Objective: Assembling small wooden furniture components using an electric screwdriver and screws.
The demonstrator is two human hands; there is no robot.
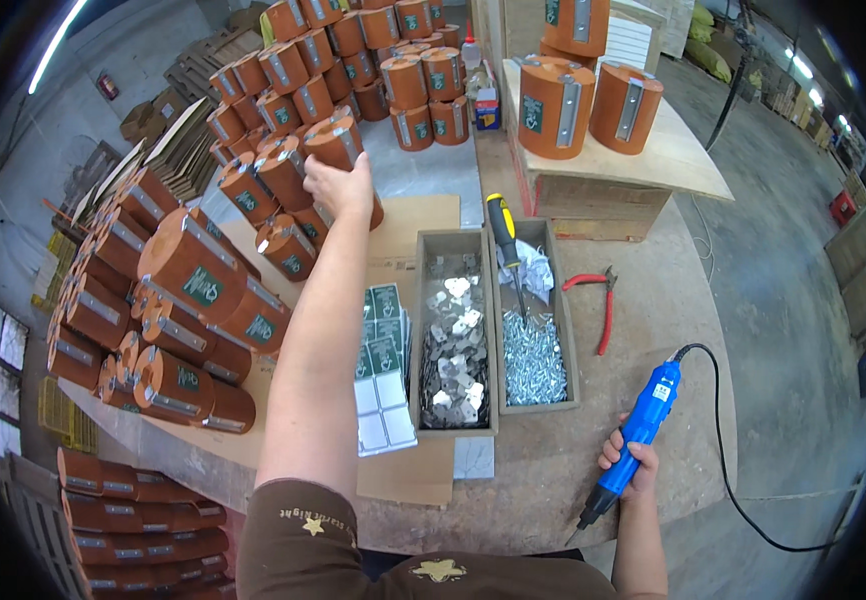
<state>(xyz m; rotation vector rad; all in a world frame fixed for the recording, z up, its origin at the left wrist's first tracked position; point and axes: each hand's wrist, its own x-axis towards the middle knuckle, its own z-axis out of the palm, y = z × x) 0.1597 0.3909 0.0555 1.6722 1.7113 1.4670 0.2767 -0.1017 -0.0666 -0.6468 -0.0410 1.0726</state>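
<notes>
My left arm stretches over the table to the stacked orange cylinders. There my left hand (341, 188) is curled against an orange cylinder (333, 140) with a metal strip; part of the grip is hidden. My right hand (631, 464) wraps round a blue electric screwdriver (650, 408), its dark tip slanting down to the left near the table's front edge. Beside my left forearm lie sheets of green and white labels (385, 345). Small metal plates fill a long grey tray (419, 335), and a second tray (571, 375) holds many screws.
A yellow-and-black screwdriver (501, 222) stands in the screw tray beside crumpled white material. Red-handled pliers (608, 310) lie to its right. More orange cylinders (198, 270) crowd the left, and others (556, 108) stand on a wooden box (593, 208). A black cord (721, 440) trails right.
</notes>
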